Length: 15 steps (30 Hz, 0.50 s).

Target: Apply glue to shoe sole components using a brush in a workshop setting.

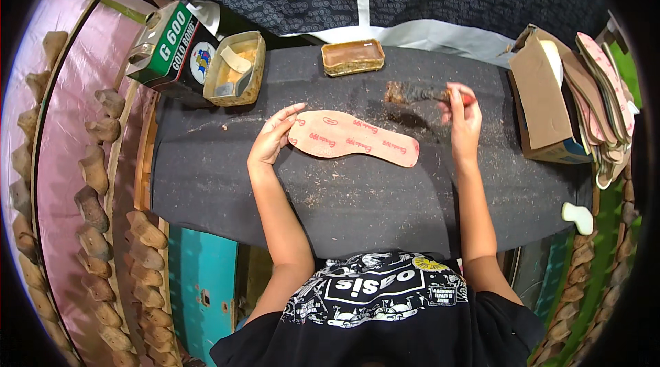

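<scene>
My left hand [273,137] pinches the wide toe end of a pinkish-tan insole [354,137] with red print. The insole is held above the dark table, its narrower heel end toward the right. In my right hand [464,119] is a glue brush [419,93], gripped by its handle, which shows a bit of red. Its dark, crusted bristle end points left, beyond the insole's heel and apart from it. Toward the far edge stands a small rectangular tub of brown glue [353,58].
Debris dots the dark tabletop [385,209]. At the far left are a green and black can [172,51] and a crusted tray [237,92] with scraper-like pieces. A cardboard box [550,99] and stacked insoles [598,106] stand right. Shoe lasts [94,205] line racks on both sides.
</scene>
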### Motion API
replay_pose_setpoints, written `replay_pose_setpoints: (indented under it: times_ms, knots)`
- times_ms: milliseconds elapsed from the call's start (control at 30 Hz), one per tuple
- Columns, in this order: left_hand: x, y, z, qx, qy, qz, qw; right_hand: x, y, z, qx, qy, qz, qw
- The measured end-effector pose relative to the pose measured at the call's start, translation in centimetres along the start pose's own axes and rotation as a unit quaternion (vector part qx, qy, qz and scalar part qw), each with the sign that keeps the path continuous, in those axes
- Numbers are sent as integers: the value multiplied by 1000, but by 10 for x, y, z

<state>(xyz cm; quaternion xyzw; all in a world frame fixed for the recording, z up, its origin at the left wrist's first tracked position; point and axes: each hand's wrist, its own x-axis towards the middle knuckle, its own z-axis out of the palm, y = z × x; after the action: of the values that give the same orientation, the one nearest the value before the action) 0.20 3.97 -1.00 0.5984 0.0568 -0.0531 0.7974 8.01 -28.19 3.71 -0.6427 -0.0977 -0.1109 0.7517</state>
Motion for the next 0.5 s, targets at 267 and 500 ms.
replay_pose_setpoints:
  times_ms: [267,500]
  knots:
    - [4,-3,2,-58,46,39,997,108,-12,70,-149,-186,-201,950]
    - [10,-4,9,-126,39,40,990,155,9,100,-207,-283,-229,908]
